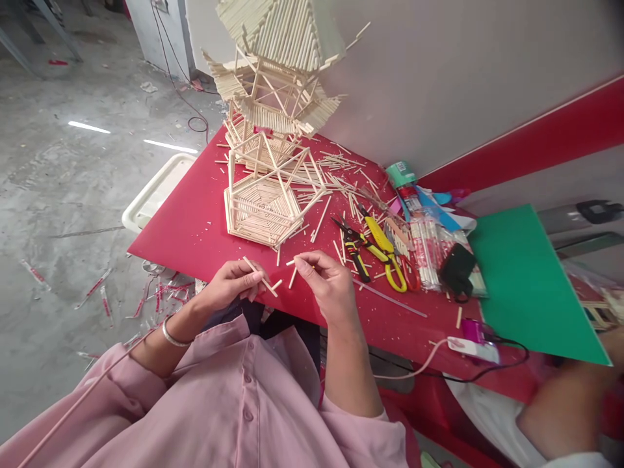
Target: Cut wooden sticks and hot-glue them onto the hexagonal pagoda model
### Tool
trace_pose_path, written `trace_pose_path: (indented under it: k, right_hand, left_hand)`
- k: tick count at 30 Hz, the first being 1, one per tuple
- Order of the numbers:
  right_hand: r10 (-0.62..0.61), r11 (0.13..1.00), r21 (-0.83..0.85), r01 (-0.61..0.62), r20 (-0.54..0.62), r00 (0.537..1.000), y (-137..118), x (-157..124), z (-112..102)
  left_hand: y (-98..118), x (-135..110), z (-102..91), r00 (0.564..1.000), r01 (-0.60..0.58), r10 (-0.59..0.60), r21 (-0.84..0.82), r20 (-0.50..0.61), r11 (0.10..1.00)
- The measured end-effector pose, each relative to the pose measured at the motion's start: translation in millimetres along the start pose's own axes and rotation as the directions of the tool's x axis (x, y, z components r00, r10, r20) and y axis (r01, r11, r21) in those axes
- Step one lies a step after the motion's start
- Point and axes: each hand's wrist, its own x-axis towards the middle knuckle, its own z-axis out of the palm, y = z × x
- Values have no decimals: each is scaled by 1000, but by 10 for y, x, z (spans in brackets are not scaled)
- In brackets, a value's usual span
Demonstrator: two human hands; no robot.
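My left hand (238,281) pinches a short wooden stick (266,284), with another short piece crossing it near its lower end. Whether the two are joined I cannot tell. To the right, my right hand (324,279) is closed on a thin wooden stick (291,262) between thumb and fingers. A second short stick (293,278) shows just below those fingertips. Both hands hover over the near edge of the red table (195,224). Just beyond them stands a hexagonal stick frame (266,205), and behind it rises a tiered stick tower (280,84) with slanted roofs.
Loose sticks (341,172) lie scattered beside the frame. Black-and-yellow pliers (357,250), yellow-handled scissors (392,273) and bagged sticks (426,253) sit to the right. A green board (531,286) lies farther right, near another person's arm (560,403). A white tray (146,201) stands left of the table.
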Motion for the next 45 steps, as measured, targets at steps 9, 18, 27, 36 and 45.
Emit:
trace_pose_path:
  k: [9,18,27,36,45]
  right_hand:
    - [-68,907,-419,40,-52,996,289,-167,91]
    - [-50,962,-268,50,7,999,309,-172,131]
    - [162,973,151,-175,91,983,311,-163,297]
    - [192,955,230,-187,4,981,325,-175,361]
    - [184,952,252,-175,-16,983,298,-204,391]
  left_hand:
    - [-37,-7,-12,997,-52,50,-41,-56,998]
    - [-78,8,-8,992,-58,54,-34,-117,998]
    - [-70,21,28,986,-1,0,-1,-169,1000]
    - [-55,48,76,973,22,-3,76,-232,997]
    - [-78,38,83,964,6,26,116,-265,993]
